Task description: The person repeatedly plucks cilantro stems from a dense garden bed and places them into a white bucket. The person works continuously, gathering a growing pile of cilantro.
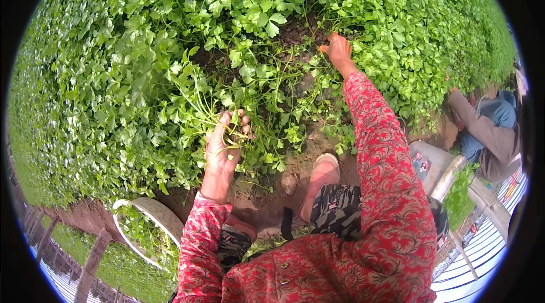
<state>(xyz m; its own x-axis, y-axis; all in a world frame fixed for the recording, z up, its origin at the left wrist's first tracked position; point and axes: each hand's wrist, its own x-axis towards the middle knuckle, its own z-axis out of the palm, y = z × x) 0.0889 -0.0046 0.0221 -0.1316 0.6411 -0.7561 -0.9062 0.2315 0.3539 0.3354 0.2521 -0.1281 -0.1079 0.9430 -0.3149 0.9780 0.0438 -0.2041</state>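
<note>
My left hand (223, 141) is closed around a small bunch of leafy green stems (200, 107), which look like celery or parsley; their leaves point up and left, and the stem ends show by the fingers. My right hand (338, 49) reaches to the upper right, its fingertips among thin stems at the edge of a patch of bare soil (298, 32). Whether those fingers grip a stem cannot be told. Dense leafy plants (127, 90) surround both hands, and loose, flattened stems (276, 85) lie between them.
A round white tub (164, 218) holding greens stands at lower left. My shoe (325, 171) rests on the soil path. At right, a co-worker's sleeved arm (481, 120) reaches to the plants, near a pale container (425, 158). Wooden posts (91, 264) stand at lower left.
</note>
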